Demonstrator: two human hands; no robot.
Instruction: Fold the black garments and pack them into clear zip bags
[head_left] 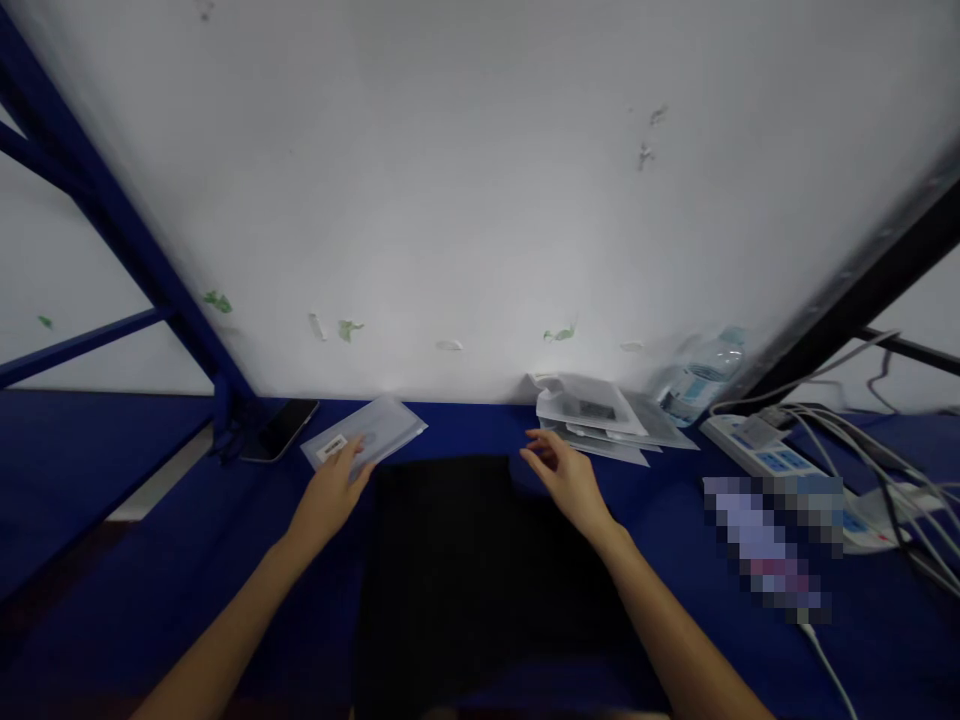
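My left hand [330, 495] rests at the near edge of a frosted plastic bag [390, 425] with a small white label, lying on the blue table at the left. Its thumb and fingers are apart and touch or hover over the bag; I cannot tell which. Over the right side of a dark cloth garment [450, 560], spread flat in front of me, is my right hand [566, 480]. Its fingers are loosely curved and apart, with nothing between them. Just beyond it lies a pile of similar plastic bags [589, 405].
A phone [281, 430] lies at the left by the blue frame. On the right are a clear water bottle [705, 375], a power strip [780, 462] with tangled white cables, and a blurred-out device [765, 545] on a cable. A white wall [480, 200] rises behind the table.
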